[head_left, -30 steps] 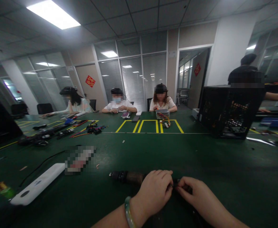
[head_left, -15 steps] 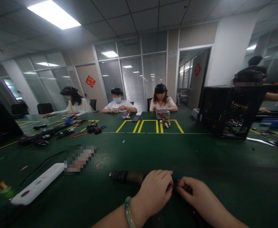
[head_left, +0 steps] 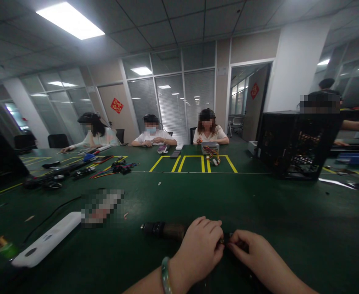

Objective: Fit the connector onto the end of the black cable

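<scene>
A dark electric screwdriver [head_left: 173,230] lies across the near part of the green table, its narrow metal tip pointing left. My left hand [head_left: 194,250], with a green bangle on the wrist, is closed over the tool's rear end, its fingers curled. A small brass-coloured glint shows at those fingertips. Just to the right, my right hand [head_left: 253,249] pinches a small dark piece [head_left: 227,235] that looks like a cable end and meets the left fingers. Most of that piece is hidden by the fingers. Below the right hand runs something dark, too dim to make out.
A white power strip [head_left: 52,239] and a green bottle with a gold cap [head_left: 6,247] are at left. Cables [head_left: 121,166] lie farther back. A black computer case [head_left: 290,147] stands at right. Several people sit across the table, one by a power supply [head_left: 210,148].
Both hands keep nearly the same place and grip. The left fingers have shifted slightly, and the brass-coloured glint shows more clearly at their tips.
</scene>
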Demonstrator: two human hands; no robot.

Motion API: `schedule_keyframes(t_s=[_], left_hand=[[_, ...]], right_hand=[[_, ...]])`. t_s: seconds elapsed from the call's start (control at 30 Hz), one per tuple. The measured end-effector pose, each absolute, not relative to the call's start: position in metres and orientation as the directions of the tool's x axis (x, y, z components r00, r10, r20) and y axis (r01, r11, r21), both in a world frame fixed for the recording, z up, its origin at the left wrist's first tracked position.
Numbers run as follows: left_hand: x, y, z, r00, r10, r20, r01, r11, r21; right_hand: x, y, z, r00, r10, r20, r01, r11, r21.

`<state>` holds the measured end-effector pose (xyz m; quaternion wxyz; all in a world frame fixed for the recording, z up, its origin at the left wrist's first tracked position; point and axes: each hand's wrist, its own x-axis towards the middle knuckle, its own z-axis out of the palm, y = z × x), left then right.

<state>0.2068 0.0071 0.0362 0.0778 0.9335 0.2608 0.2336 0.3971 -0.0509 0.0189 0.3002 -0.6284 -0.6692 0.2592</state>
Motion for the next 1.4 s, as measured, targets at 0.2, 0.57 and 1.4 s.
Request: schedule_keyframes(t_s=[0.2,0.57,1.4], left_hand=[[0.2085,0.0068,0.0345,0.755,0.513,0.409,0.437,-0.858,0.268],[0.2076,0.0074,0.0349,0.756,0.515,0.404,0.445,-0.857,0.261],[0.2068,0.007,0.0362,0.76,0.508,0.405,0.414,-0.859,0.301]], right_hand=[[0.3976,-0.0501,0.0156,-0.02,0.995,0.099,0.704,0.084,-0.706],[0.3975,-0.0509,0.0191,-0.037,0.997,0.073,0.699,0.078,-0.711],[0.3972,-0.0504,0.0184,-0.026,0.996,0.083,0.7,0.077,-0.71]])
